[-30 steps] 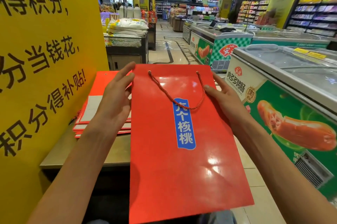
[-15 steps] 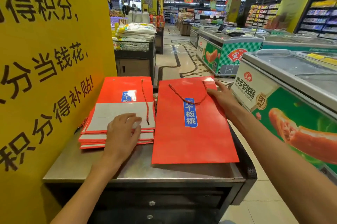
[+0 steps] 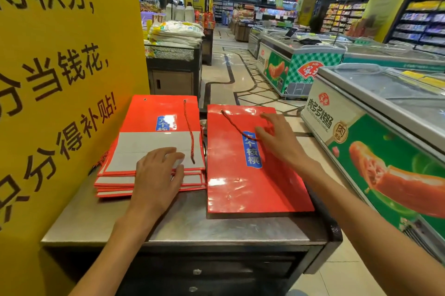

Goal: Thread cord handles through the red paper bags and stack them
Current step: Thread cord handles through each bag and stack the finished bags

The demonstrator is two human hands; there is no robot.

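On the steel counter (image 3: pixel 101 218) in front of me, two lots of red paper bags are lying side by side. My left hand (image 3: pixel 156 175) is resting palm down on the near edge of the stack of bags (image 3: pixel 154 127) on the left, its fingers (image 3: pixel 177 152) lying straight and relaxed on the top bag's white folded panel, gripping nothing. A loose red cord (image 3: pixel 189 132) is lying along the right side of that top bag, just beside my fingertips. My right hand (image 3: pixel 277 139) is hovering low over the upper part of the single flat bag (image 3: pixel 240 187) on the right, fingers spread and released; whether they are touching the bag I cannot tell. That bag's cord handle (image 3: pixel 234 124) is already looping down from its holes, passing under my hand beside the blue label (image 3: pixel 252 151). A yellow sign (image 3: pixel 60 67) is standing against the counter's left side, and a chest freezer (image 3: pixel 385 139) is sitting to my right.
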